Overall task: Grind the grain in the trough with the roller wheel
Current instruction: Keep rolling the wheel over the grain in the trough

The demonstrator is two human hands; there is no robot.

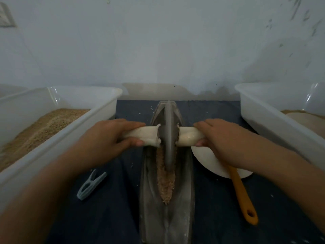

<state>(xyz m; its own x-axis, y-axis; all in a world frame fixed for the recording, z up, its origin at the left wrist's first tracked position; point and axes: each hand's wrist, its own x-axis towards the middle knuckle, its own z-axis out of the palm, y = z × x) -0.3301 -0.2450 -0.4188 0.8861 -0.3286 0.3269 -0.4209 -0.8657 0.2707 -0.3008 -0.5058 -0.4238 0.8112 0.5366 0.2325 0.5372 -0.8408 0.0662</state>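
Roller wheel (168, 136) hides trough (182, 182) centre; handle ends hidden by hands.

A long grey boat-shaped trough (168, 205) is laid lengthwise on the tabletop. A strip of brown grain (165, 180) is heaped along its groove. A grey roller wheel (168, 138) is stood upright in it — cloth-wrapped handles (142, 136) are seen either side.

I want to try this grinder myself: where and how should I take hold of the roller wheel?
Take the roller wheel by its cloth-wrapped axle handles, one either side of the disc, coming from above, as the left hand and right hand do. The disc stands on edge in the narrow trough, so a two-sided grip probably keeps it upright.
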